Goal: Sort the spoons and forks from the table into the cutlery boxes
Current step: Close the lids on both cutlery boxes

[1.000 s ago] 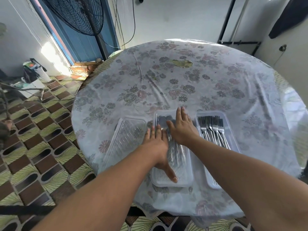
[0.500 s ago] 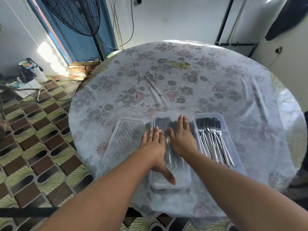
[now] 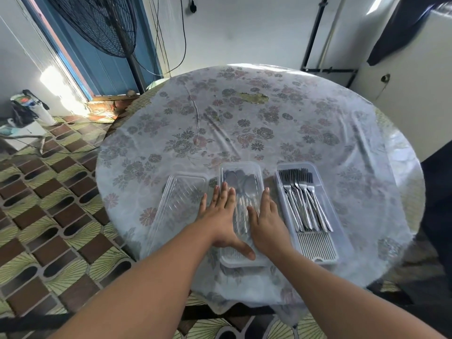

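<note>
1. The spoons [image 3: 241, 185] lie in the middle cutlery box [image 3: 241, 167], under its clear lid, bowls at the far end
2. The forks [image 3: 302, 196] lie side by side in the open right-hand box [image 3: 315, 243], tines pointing away from the person; the near part of its ribbed floor is bare
3. A clear lid [image 3: 179, 201] lies on the table [image 3: 244, 118] just left of the middle box
4. The left hand [image 3: 223, 218] lies flat on the middle box's lid, fingers spread and straight, thumb reaching toward the near end, gripping nothing
5. The right hand [image 3: 267, 222] lies flat beside it on the same lid, fingers extended, palm down, holding nothing
</note>
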Available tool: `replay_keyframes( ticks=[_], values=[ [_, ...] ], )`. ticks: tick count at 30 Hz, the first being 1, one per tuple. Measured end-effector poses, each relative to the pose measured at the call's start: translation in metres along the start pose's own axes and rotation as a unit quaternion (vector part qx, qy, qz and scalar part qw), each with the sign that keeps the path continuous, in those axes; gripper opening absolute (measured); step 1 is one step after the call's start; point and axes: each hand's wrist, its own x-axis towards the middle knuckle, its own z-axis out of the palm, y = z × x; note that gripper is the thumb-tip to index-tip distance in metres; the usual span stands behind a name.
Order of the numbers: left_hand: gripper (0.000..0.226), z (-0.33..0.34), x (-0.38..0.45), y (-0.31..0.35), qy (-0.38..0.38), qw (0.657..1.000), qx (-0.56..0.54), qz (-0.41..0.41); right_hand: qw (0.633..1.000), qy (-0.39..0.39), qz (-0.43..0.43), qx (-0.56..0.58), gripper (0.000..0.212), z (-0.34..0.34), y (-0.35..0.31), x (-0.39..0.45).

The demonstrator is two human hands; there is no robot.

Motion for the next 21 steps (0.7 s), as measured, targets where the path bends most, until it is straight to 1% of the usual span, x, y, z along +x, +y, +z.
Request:
replay_keyframes(
  ticks=[2, 3, 4, 5, 7, 8, 9, 10, 11, 13, 14, 15, 17, 20, 21],
  values=[
    [0.170, 0.001, -0.004, -0.003, 0.013, 0.999, -0.031, 0.004, 1.000, -0.007, 0.012, -0.013, 0.076, 0.001, 0.000, 0.003],
    [0.165, 0.003, -0.007, -0.005, 0.034, 0.998, -0.047, 0.008, 0.999, -0.010, 0.019, -0.025, 0.077, 0.000, -0.001, 0.004],
    [0.156, 0.005, -0.011, -0.008, 0.072, 0.995, -0.063, 0.013, 0.999, -0.006, 0.021, -0.043, 0.077, -0.002, -0.003, 0.006],
    [0.143, 0.009, -0.016, -0.013, 0.129, 0.988, -0.079, 0.011, 0.998, 0.004, 0.017, -0.065, 0.076, -0.004, -0.006, 0.007],
    [0.104, 0.014, -0.025, -0.030, 0.261, 0.958, -0.117, -0.021, 0.994, 0.041, -0.009, -0.097, 0.069, -0.007, -0.014, 0.007],
    [0.082, 0.015, -0.028, -0.043, 0.314, 0.940, -0.125, -0.055, 0.993, 0.060, -0.025, -0.102, 0.065, -0.006, -0.021, 0.006],
    [0.064, 0.014, -0.031, -0.057, 0.344, 0.925, -0.121, -0.102, 0.992, 0.072, -0.035, -0.101, 0.061, -0.005, -0.029, 0.005],
    [0.052, 0.012, -0.033, -0.071, 0.350, 0.916, -0.112, -0.160, 0.990, 0.083, -0.039, -0.102, 0.058, -0.003, -0.038, 0.003],
    [0.045, 0.010, -0.036, -0.090, 0.330, 0.912, -0.102, -0.222, 0.989, 0.096, -0.035, -0.107, 0.055, 0.004, -0.050, 0.003],
    [0.043, 0.004, -0.042, -0.110, 0.252, 0.901, -0.117, -0.334, 0.984, 0.124, -0.038, -0.126, 0.054, 0.011, -0.062, 0.000],
    [0.045, 0.002, -0.045, -0.120, 0.215, 0.894, -0.139, -0.369, 0.981, 0.134, -0.043, -0.136, 0.055, 0.016, -0.070, -0.001],
    [0.045, 0.003, -0.047, -0.127, 0.182, 0.892, -0.155, -0.384, 0.981, 0.134, -0.045, -0.133, 0.056, 0.022, -0.078, -0.001],
    [0.042, 0.007, -0.047, -0.138, 0.141, 0.902, -0.180, -0.365, 0.984, 0.121, -0.055, -0.120, 0.055, 0.032, -0.096, -0.003],
    [0.042, 0.015, -0.044, -0.142, 0.132, 0.904, -0.220, -0.342, 0.984, 0.094, -0.087, -0.127, 0.051, 0.045, -0.119, -0.002],
    [0.042, 0.019, -0.046, -0.158, 0.125, 0.906, -0.220, -0.339, 0.981, 0.077, -0.100, -0.145, 0.050, 0.061, -0.138, -0.003]
  ],
)
